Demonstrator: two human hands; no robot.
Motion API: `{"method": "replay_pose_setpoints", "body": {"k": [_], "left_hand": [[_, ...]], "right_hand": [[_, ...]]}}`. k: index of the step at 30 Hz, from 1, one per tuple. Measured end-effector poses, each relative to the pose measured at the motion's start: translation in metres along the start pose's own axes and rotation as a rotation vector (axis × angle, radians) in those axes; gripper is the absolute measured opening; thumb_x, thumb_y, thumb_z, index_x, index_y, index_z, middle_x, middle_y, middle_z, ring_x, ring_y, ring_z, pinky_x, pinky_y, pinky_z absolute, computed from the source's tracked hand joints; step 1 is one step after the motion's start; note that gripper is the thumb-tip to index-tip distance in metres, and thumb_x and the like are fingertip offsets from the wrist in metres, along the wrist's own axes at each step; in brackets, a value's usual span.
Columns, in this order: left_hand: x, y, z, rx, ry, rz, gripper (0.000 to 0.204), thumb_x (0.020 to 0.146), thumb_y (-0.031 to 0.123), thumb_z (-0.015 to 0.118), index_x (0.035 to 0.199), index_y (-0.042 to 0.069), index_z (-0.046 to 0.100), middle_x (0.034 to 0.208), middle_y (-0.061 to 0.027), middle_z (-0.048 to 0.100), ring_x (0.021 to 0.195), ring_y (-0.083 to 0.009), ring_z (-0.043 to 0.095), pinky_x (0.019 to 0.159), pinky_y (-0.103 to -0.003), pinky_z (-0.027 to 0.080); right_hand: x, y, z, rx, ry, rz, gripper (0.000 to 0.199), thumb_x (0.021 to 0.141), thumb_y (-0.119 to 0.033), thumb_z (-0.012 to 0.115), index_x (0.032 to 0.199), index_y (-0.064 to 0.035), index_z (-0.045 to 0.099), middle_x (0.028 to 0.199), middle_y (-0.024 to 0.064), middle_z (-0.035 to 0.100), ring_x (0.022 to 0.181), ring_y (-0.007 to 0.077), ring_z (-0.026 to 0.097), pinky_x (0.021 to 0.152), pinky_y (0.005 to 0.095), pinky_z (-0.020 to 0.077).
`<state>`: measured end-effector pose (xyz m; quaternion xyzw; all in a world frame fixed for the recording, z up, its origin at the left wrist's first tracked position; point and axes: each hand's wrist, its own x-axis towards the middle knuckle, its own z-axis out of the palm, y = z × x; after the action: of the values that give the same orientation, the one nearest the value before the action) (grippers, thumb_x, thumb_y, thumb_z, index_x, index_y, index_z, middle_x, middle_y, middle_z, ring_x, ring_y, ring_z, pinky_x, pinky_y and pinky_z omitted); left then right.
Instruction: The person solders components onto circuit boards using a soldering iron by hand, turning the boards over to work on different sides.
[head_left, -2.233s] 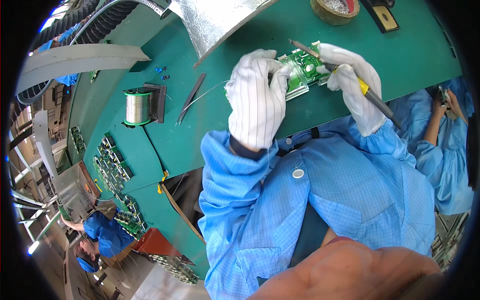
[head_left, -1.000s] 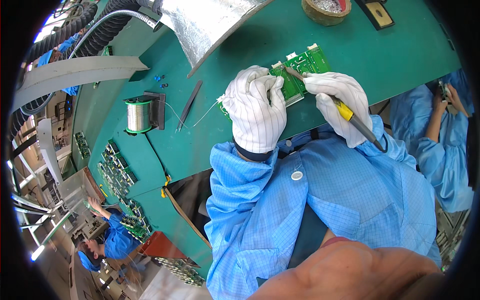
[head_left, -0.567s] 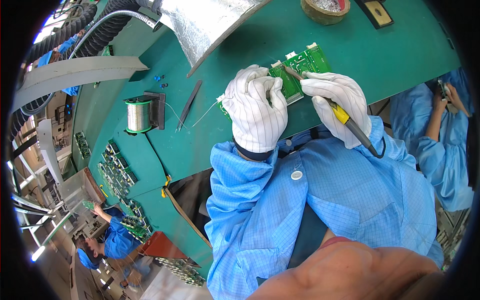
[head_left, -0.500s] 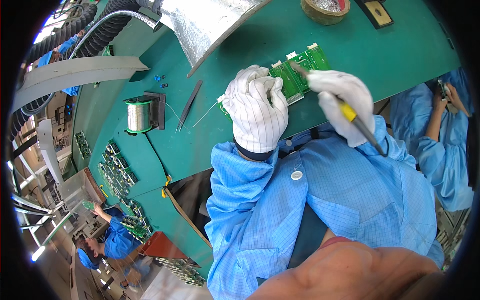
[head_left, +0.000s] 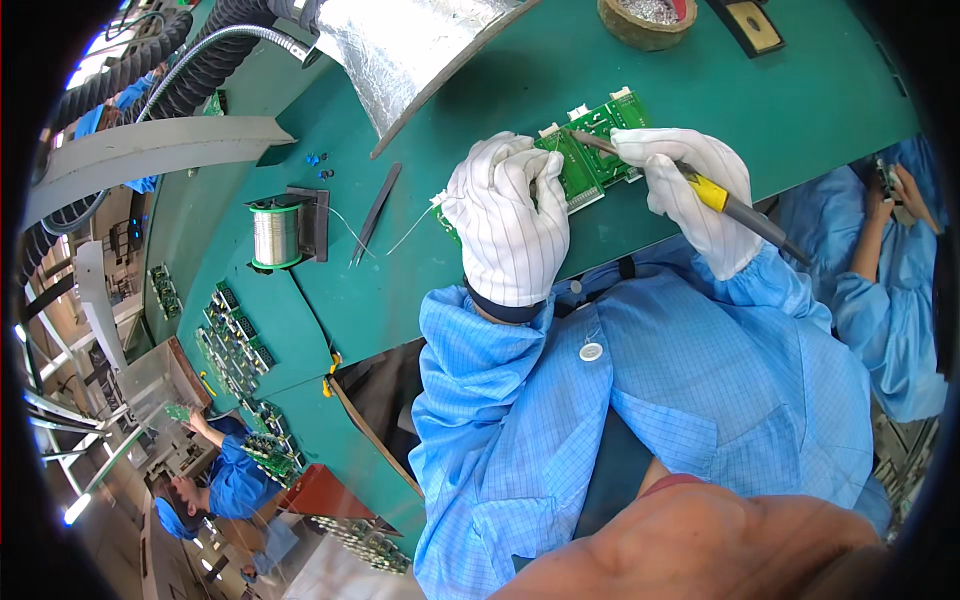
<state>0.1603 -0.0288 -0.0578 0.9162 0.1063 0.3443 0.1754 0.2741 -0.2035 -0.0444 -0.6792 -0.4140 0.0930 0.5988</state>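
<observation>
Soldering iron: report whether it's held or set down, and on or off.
Held: the right hand grips the soldering iron, its tip over the circuit board. On or off: cannot tell.

Green circuit board (head_left: pixel 579 178), yellow-banded soldering iron (head_left: pixel 710 194) slanted over it

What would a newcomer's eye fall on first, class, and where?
Probably the white-gloved left hand, just above centre, over a green circuit board, a thin wire running into its grasp; right of it, the gloved right hand grips a yellow-banded soldering iron. Next, the shiny silver sheet at the top, left of centre, and the wire spool at left on the green bench.
</observation>
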Motion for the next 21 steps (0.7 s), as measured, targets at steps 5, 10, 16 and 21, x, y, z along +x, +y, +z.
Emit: {"method": "replay_pose_setpoints", "body": {"k": [5,10,16,21], "left_hand": [[0.002,0.002,0.0,-0.021,-0.012,-0.012,0.014,0.083,0.009,0.073,0.09,0.008,0.062,0.099,-0.0102,0.066,0.096,-0.029,0.064,0.086,-0.043,0.047],[0.002,0.003,0.0,-0.004,-0.026,-0.01,0.014,0.082,0.009,0.073,0.091,0.008,0.062,0.101,-0.0109,0.066,0.096,-0.0291,0.064,0.086,-0.043,0.046],[0.0,0.0,-0.001,-0.038,-0.014,-0.007,0.013,0.082,0.007,0.071,0.088,0.008,0.06,0.103,-0.012,0.065,0.095,-0.0296,0.063,0.086,-0.043,0.047],[0.003,0.001,-0.001,-0.024,-0.013,-0.006,0.013,0.083,0.006,0.07,0.087,0.007,0.058,0.1,-0.0119,0.066,0.094,-0.0298,0.063,0.083,-0.043,0.048]], "right_hand": [[0.001,0.001,0.003,-0.066,-0.036,0.011,0.02,0.1,-0.01,0.053,0.11,-0.0013,0.068,0.105,0.0084,0.071,0.06,0.0058,0.054,0.057,0.0219,0.0472],[0.003,0.002,0.002,-0.113,-0.03,-0.043,0.02,0.1,-0.01,0.054,0.109,-0.0016,0.069,0.101,0.0071,0.071,0.059,0.0053,0.053,0.056,0.0219,0.047],[0.013,-0.016,-0.012,0.045,-0.078,0.222,0.017,0.097,-0.014,0.06,0.105,-0.0012,0.068,0.096,0.0078,0.073,0.067,0.0106,0.062,0.065,0.024,0.0525],[0.015,-0.001,-0.026,0.082,0.127,0.112,0.026,0.099,-0.019,0.058,0.114,0.0006,0.068,0.102,0.0058,0.071,0.065,0.006,0.054,0.067,0.0219,0.0479]]}}
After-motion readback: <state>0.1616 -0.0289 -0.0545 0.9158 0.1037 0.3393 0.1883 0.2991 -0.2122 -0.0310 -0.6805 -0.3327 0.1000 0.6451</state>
